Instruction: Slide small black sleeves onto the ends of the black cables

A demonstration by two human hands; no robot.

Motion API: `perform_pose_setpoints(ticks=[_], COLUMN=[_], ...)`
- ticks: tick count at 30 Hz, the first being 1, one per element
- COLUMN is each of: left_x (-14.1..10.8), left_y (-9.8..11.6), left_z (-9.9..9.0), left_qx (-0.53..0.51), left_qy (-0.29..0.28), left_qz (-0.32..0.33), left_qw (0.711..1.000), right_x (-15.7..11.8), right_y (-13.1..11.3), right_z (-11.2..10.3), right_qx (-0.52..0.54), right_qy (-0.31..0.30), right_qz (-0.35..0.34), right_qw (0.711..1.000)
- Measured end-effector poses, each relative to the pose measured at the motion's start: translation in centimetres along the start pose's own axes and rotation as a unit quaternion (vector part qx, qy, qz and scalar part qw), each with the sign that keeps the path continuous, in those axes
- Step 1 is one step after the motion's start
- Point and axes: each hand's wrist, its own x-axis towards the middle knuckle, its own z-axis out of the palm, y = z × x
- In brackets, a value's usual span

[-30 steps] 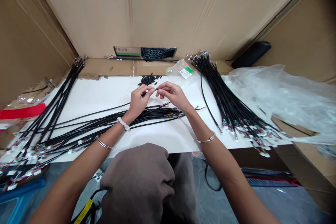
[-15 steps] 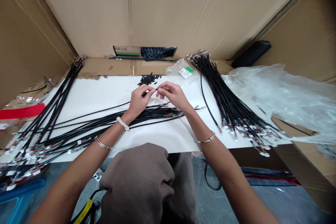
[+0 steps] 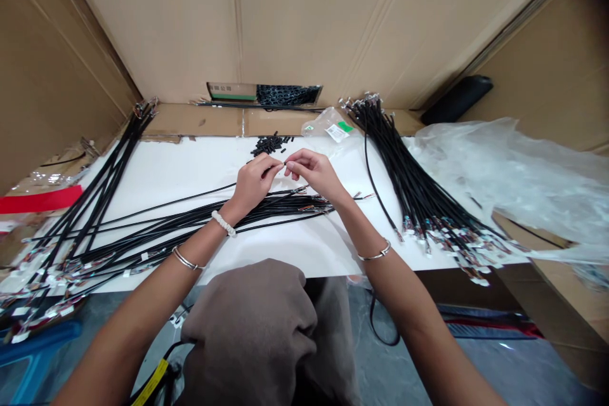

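My left hand (image 3: 257, 179) is closed in a pinch on a thin black cable (image 3: 190, 199), which runs back to the left across the white table. Fingertips of my right hand (image 3: 309, 171) are pinched against those of the left. A tiny dark piece shows between them; whether it is the cable's end or a short tube, I cannot tell. Just beyond the hands lies a pile of short black tubes (image 3: 269, 143). Below them, several black cables (image 3: 276, 205) with bared, coloured wire ends lie across the table.
A thick bundle of black cables (image 3: 394, 165) lies to the right, beside crumpled clear plastic (image 3: 523, 184). More cables (image 3: 111, 177) lie at the left. A clear bag (image 3: 328, 127) with a label rests at the back. Cardboard walls (image 3: 304, 19) enclose the table (image 3: 266, 260).
My hands stay together in nearly the same place, with only slight shifts of the fingers. The view has moved a little. Nothing else visibly differs.
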Motion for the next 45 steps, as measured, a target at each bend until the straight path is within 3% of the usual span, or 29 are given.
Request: perform_pose_setpoints(ticks=[12,16,20,26,34,37,41,45], left_x=[0.2,0.6,1.0,1.3,1.7,1.7,1.7,1.6], left_y=[-0.8,-0.7,-1.0,-1.4,-2.4,-2.6,-2.3,-2.0], left_z=[-1.0,-2.7,-3.7,-3.9,-5.1,-5.8,-6.1,-5.7], left_qx=[-0.111,-0.107,-0.096,-0.140,-0.196,-0.205,-0.194,-0.163], left_qy=[-0.061,-0.142,-0.225,-0.233,-0.299,-0.295,-0.289,-0.255], left_qz=[-0.095,-0.129,-0.121,-0.142,-0.186,-0.206,-0.235,-0.222], left_qw=[0.987,0.976,0.962,0.952,0.915,0.910,0.907,0.927], right_x=[-0.1,-0.2,-0.2,-0.3,-0.1,0.1,0.2,0.1], right_y=[0.7,0.6,0.5,0.0,0.5,0.8,0.8,0.9], right_z=[0.3,0.1,0.0,0.3,-0.1,-0.7,-0.8,-0.1], right_qx=[-0.101,-0.139,-0.167,-0.189,-0.171,-0.119,-0.084,-0.071], right_qy=[-0.035,-0.029,-0.018,-0.014,0.005,0.007,-0.033,-0.057], right_qz=[-0.025,-0.036,-0.038,-0.039,-0.042,-0.020,0.001,0.022], right_qw=[0.994,0.989,0.985,0.981,0.984,0.993,0.996,0.996])
